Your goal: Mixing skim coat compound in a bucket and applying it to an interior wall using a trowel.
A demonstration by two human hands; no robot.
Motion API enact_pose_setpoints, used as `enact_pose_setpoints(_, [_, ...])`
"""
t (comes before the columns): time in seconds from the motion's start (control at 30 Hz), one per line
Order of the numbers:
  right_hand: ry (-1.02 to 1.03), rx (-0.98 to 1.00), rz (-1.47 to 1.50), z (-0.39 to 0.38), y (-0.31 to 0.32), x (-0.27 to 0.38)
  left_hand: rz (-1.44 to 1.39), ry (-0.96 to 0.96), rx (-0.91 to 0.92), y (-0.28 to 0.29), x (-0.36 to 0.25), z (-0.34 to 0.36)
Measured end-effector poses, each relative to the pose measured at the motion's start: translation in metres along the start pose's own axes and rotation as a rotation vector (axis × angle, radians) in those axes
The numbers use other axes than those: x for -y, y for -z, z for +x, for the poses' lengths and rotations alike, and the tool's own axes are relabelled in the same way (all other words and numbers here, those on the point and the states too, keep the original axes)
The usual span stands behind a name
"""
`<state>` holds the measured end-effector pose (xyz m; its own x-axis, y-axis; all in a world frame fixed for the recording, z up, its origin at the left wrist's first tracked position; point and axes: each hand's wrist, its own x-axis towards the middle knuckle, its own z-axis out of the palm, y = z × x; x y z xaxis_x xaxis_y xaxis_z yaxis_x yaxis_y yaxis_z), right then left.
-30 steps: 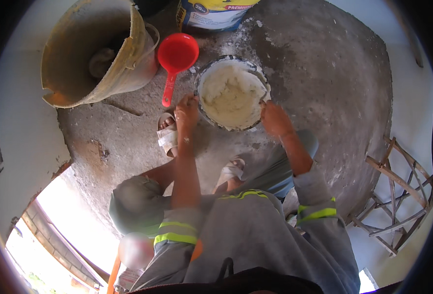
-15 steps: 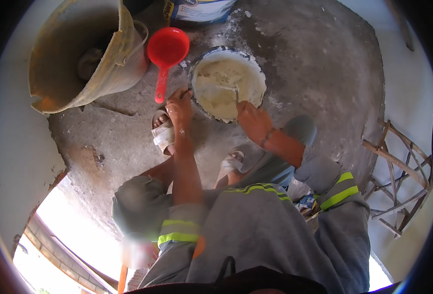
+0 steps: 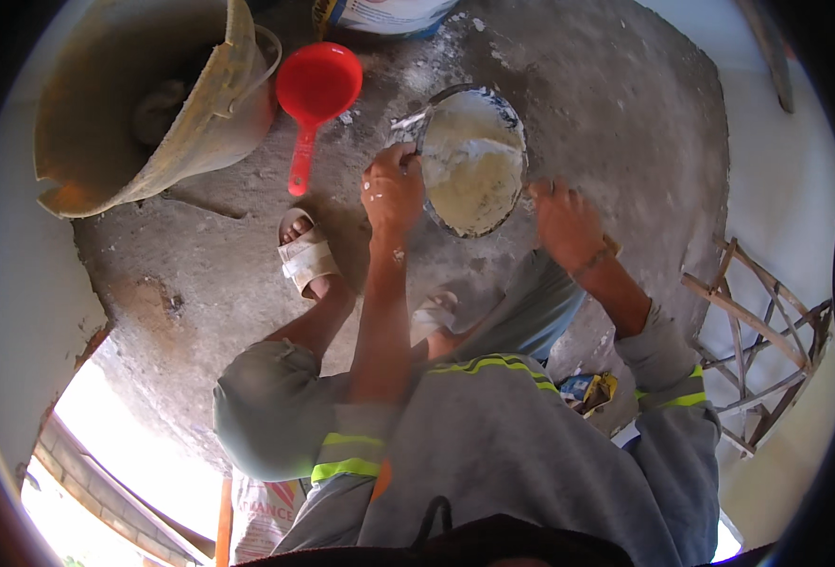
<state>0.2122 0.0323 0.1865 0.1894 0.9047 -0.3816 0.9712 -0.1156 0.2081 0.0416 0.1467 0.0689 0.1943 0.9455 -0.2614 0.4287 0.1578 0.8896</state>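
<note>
A round bucket point(image 3: 434, 213) with a dark, smeared rim holds a pale cream paste point(image 3: 469, 189). It is tilted, so that part of its outer left wall shows. My left hand point(image 3: 394, 194) is closed on the bucket's left rim. On the other side, my right hand point(image 3: 569, 227) is closed with its fingertips beside the right rim. Whatever it holds is hidden by the fingers, and I cannot tell whether it touches the bucket. A red plastic dipper point(image 3: 318, 80) lies on the floor left of the bucket, its handle toward me.
A large dirty pail point(image 3: 200, 142) lies tipped at the upper left. A printed bag point(image 3: 394, 14) stands beyond the bucket. At the right is a wooden frame point(image 3: 748, 331). A crumpled packet point(image 3: 587, 389) is by my right leg, and a white sack point(image 3: 262, 515) at the lower left.
The bucket has tipped and shifted slightly right. My left hand moved right with its rim. My right hand left the paste, where it held a thin-handled tool, and moved right, outside the rim.
</note>
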Motion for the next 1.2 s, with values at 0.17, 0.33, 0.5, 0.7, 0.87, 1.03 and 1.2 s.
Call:
enact_pose_setpoints(0.17, [0.029,-0.007,-0.118,0.041,-0.022,-0.026,0.024,-0.112,0.005,-0.013,-0.014,-0.002])
enact_pose_setpoints(0.33, [0.253,0.131,-0.14,0.085,-0.047,-0.059,-0.055,-0.111,0.02,-0.019,-0.006,0.003])
enact_pose_setpoints(0.5, [0.393,0.525,-0.289,0.139,-0.011,-0.051,-0.085,-0.043,-0.064,-0.01,0.016,0.008])
enact_pose_setpoints(0.7, [0.514,0.608,-0.323,0.168,0.01,-0.03,-0.105,0.078,-0.157,0.001,0.039,0.027])
enact_pose_setpoints(0.87, [0.166,1.07,0.025,0.161,0.009,-0.018,-0.149,0.177,-0.124,0.014,0.061,0.033])
enact_pose_setpoints(1.03, [-0.14,1.045,0.771,0.088,-0.024,-0.022,-0.175,0.129,-0.088,0.012,0.059,0.039])
enact_pose_setpoints(1.2, [-0.5,0.925,1.453,0.033,-0.066,0.029,-0.222,0.109,-0.042,0.012,0.057,0.04])
